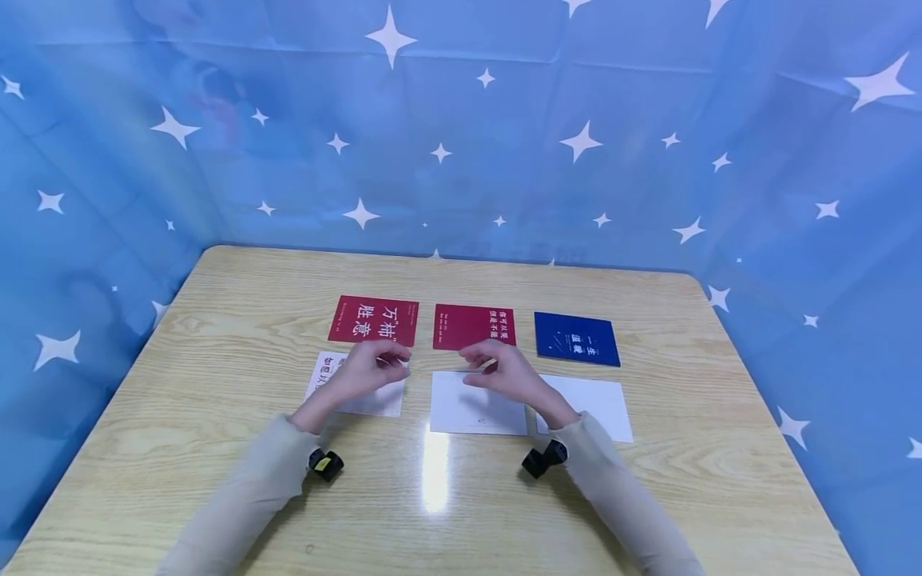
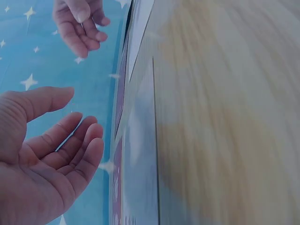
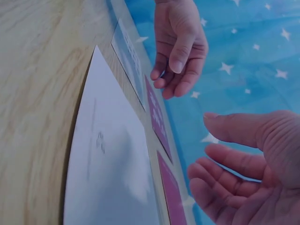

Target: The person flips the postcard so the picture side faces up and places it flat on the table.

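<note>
Fingers (image 2: 58, 132) curve loosely, apart from the thumbs (image 2: 49, 100): the left hand (image 1: 363, 371) hovers over a lettered white card (image 1: 385, 398), the right hand (image 1: 507, 373) over the middle white card (image 1: 468, 408). Beyond, on the surface (image 1: 216, 360), lie two red cards (image 1: 468, 323) and a blue card (image 1: 576, 339).

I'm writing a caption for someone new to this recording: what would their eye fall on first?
Probably the vivid blue star-patterned backdrop, which rises behind the wooden table. Next might come the left red card, middle red card and blue card, lined up beyond three white cards. Then the person's left grip and right grip, both empty, hovering above the cards.
</note>
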### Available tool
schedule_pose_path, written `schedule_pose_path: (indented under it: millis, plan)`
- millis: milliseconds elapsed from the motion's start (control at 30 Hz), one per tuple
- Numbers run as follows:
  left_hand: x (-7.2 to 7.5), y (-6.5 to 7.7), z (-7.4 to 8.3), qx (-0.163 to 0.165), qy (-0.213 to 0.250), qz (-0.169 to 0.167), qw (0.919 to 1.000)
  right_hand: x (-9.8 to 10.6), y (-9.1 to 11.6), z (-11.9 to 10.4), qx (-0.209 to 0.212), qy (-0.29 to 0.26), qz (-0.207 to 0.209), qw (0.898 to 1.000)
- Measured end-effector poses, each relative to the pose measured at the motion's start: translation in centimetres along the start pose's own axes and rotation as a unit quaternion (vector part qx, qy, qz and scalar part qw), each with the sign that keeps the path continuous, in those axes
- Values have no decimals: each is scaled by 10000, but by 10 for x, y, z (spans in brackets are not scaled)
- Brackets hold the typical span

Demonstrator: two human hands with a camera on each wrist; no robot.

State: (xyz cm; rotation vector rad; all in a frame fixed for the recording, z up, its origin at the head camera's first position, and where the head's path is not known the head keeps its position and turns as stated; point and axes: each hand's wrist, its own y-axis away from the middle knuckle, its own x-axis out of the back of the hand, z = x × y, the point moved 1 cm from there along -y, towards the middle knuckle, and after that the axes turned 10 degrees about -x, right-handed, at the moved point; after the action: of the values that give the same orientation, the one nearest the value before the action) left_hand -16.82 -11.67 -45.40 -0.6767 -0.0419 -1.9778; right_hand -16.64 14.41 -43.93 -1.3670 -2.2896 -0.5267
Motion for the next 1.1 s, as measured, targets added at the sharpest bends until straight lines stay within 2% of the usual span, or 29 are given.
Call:
schedule_pose_path:
  millis: [267,467,800,1100]
  plan:
    - [-25,-14,6,69,235,-290,9993,13,12,12,-167,82,152,9997]
    - [-39,-20,9,147,-149,-560,9982,19,18,19,-629,313,294,9971]
    - [-47,-28,8,380,-402,-809,9952,22,24,32,-687,1335,397,9879]
    - [-54,-32,11,260,-825,-897,9922,20,24,35,-1076,1804,495,9764]
